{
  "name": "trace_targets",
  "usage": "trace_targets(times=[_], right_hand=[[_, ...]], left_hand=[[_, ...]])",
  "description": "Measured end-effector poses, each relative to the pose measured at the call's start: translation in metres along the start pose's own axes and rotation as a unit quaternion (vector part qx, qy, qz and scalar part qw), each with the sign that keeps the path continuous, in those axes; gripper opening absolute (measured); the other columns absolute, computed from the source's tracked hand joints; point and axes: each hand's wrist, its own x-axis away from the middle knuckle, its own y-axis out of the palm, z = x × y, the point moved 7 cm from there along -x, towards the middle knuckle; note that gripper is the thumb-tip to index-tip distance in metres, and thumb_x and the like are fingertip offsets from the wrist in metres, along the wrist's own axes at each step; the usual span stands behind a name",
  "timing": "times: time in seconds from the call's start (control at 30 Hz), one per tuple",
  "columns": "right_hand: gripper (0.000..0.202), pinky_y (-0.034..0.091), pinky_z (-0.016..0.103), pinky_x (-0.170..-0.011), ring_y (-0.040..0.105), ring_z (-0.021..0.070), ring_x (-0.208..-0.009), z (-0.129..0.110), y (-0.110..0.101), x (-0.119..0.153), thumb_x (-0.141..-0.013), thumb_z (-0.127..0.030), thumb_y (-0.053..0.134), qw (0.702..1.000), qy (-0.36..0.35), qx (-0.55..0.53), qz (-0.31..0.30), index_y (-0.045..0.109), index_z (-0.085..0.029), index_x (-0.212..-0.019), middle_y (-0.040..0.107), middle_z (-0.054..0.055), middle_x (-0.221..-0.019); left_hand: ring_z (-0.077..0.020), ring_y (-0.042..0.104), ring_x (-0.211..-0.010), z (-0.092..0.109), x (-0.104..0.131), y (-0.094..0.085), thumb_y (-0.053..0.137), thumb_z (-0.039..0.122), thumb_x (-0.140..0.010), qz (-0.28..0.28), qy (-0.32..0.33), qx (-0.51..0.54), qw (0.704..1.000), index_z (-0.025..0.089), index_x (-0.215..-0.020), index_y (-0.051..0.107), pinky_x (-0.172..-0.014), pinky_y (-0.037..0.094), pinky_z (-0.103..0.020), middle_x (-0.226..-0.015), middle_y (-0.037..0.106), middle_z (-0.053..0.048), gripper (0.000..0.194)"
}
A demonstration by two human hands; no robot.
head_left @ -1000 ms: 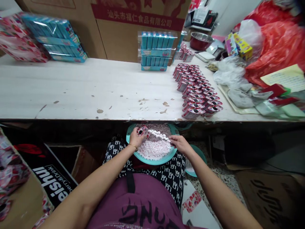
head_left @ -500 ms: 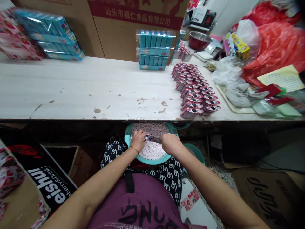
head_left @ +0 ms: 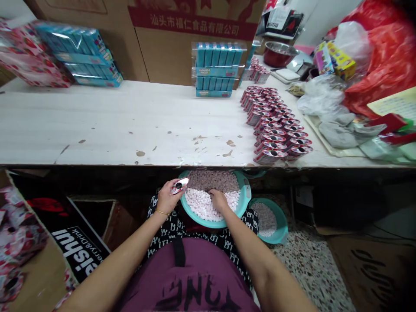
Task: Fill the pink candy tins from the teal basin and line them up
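Note:
My left hand [head_left: 168,198] is closed around a small oval candy box [head_left: 180,185], red and white with a dark hole in its top. It holds the box at the left rim of a turquoise basin [head_left: 246,197]. Small pale pink and white candies [head_left: 199,203] fill the basin, which rests on my lap. My right hand [head_left: 218,200] reaches into these candies with its fingers curled and their tips sunk among them. What those fingers grip, if anything, is hidden.
Rows of similar oval boxes [head_left: 271,130] stand on the white table [head_left: 156,125]. Blue wafer packs [head_left: 216,71] lean on a carton [head_left: 169,56]. A second turquoise basin [head_left: 282,225] of candies is low at right. A box of strawberry-print packs [head_left: 24,238] is at left.
My left hand has moved left with the oval box, away from over the basin's middle. My right hand has dropped into the candies; the dark shiny tool it held at the box is out of sight.

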Motion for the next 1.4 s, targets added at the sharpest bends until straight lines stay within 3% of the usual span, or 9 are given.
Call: trace_targets(times=[0.2, 0.37, 0.5, 0.63, 0.83, 1.0, 1.1, 1.2, 1.4], right_hand=[[0.032, 0.043, 0.023, -0.062, 0.054, 0.0120, -0.065, 0.022, -0.037, 0.015, -0.072, -0.017, 0.037, 0.991, -0.036, -0.129, 0.013, 0.061, -0.015, -0.093, 0.061, 0.001, -0.075], [0.032, 0.040, 0.022, -0.057, 0.049, 0.0108, -0.055, 0.012, -0.089, 0.043, -0.071, -0.020, 0.041, 0.980, -0.062, -0.188, 0.005, 0.063, -0.014, -0.093, 0.056, -0.001, -0.060], [0.031, 0.039, 0.023, -0.063, 0.055, 0.0138, -0.068, -0.016, -0.118, 0.060, -0.076, -0.025, 0.040, 0.996, -0.079, -0.030, -0.008, 0.065, -0.021, -0.093, 0.063, 0.002, -0.069], [0.031, 0.038, 0.026, -0.071, 0.058, 0.0188, -0.085, -0.046, -0.133, 0.072, -0.077, -0.022, 0.038, 0.980, -0.070, 0.184, -0.019, 0.066, -0.027, -0.090, 0.066, 0.006, -0.088], [0.032, 0.040, 0.029, -0.066, 0.060, 0.0228, -0.081, -0.082, -0.136, 0.082, -0.072, -0.012, 0.038, 0.947, -0.052, 0.314, -0.047, 0.064, -0.018, -0.089, 0.064, 0.014, -0.087], [0.033, 0.040, 0.027, -0.066, 0.059, 0.0200, -0.080, -0.053, -0.150, 0.087, -0.077, -0.012, 0.035, 0.946, -0.039, 0.321, -0.021, 0.059, -0.023, -0.097, 0.063, 0.010, -0.091], [0.036, 0.040, 0.028, -0.065, 0.059, 0.0199, -0.080, -0.009, -0.140, 0.079, -0.078, -0.011, 0.033, 0.950, -0.012, 0.310, -0.015, 0.056, -0.025, -0.102, 0.064, 0.008, -0.091], [0.036, 0.039, 0.027, -0.066, 0.059, 0.0196, -0.083, 0.019, -0.099, 0.060, -0.078, -0.010, 0.033, 0.965, 0.014, 0.258, -0.036, 0.057, -0.023, -0.102, 0.064, 0.009, -0.091], [0.034, 0.038, 0.023, -0.068, 0.057, 0.0164, -0.088, 0.014, -0.023, 0.025, -0.080, -0.014, 0.035, 0.989, 0.030, 0.143, -0.029, 0.059, -0.023, -0.102, 0.064, 0.007, -0.094]], left_hand=[[-0.0177, 0.057, -0.084, 0.004, -0.006, 0.002, 0.062, 0.032, -0.068, -0.008, 0.016, -0.030, 0.999, 0.019, -0.098, 0.058, -0.076, 0.044, -0.029, -0.093, 0.061, -0.004, 0.033], [-0.0191, 0.053, -0.091, 0.032, -0.008, 0.033, 0.058, 0.019, -0.069, -0.072, 0.088, -0.102, 0.988, 0.020, -0.102, 0.057, -0.083, 0.041, -0.032, -0.098, 0.060, -0.004, 0.033], [-0.0199, 0.050, -0.094, 0.042, -0.003, 0.059, 0.056, 0.012, -0.067, -0.115, 0.105, -0.124, 0.980, 0.020, -0.103, 0.056, -0.084, 0.040, -0.033, -0.101, 0.059, -0.004, 0.037], [-0.0209, 0.049, -0.094, 0.041, 0.003, 0.070, 0.057, 0.010, -0.064, -0.134, 0.106, -0.141, 0.975, 0.020, -0.104, 0.056, -0.084, 0.039, -0.034, -0.101, 0.058, -0.005, 0.041], [-0.0209, 0.049, -0.094, 0.037, 0.005, 0.073, 0.056, 0.010, -0.065, -0.135, 0.096, -0.130, 0.977, 0.019, -0.103, 0.056, -0.082, 0.039, -0.033, -0.100, 0.058, -0.005, 0.040], [-0.0198, 0.051, -0.095, 0.036, 0.002, 0.061, 0.057, 0.012, -0.066, -0.115, 0.100, -0.079, 0.985, 0.020, -0.101, 0.056, -0.083, 0.040, -0.033, -0.100, 0.059, -0.004, 0.037], [-0.0184, 0.052, -0.094, 0.033, 0.002, 0.047, 0.059, 0.015, -0.067, -0.091, 0.098, -0.018, 0.991, 0.020, -0.100, 0.056, -0.084, 0.041, -0.032, -0.099, 0.059, -0.004, 0.034], [-0.0178, 0.053, -0.094, 0.029, 0.003, 0.039, 0.060, 0.014, -0.065, -0.086, 0.095, 0.002, 0.992, 0.020, -0.098, 0.057, -0.085, 0.041, -0.031, -0.098, 0.059, -0.004, 0.034], [-0.0183, 0.054, -0.091, 0.021, 0.002, 0.021, 0.060, 0.019, -0.068, -0.050, 0.055, -0.010, 0.997, 0.021, -0.098, 0.057, -0.084, 0.042, -0.032, -0.097, 0.058, -0.004, 0.030]])
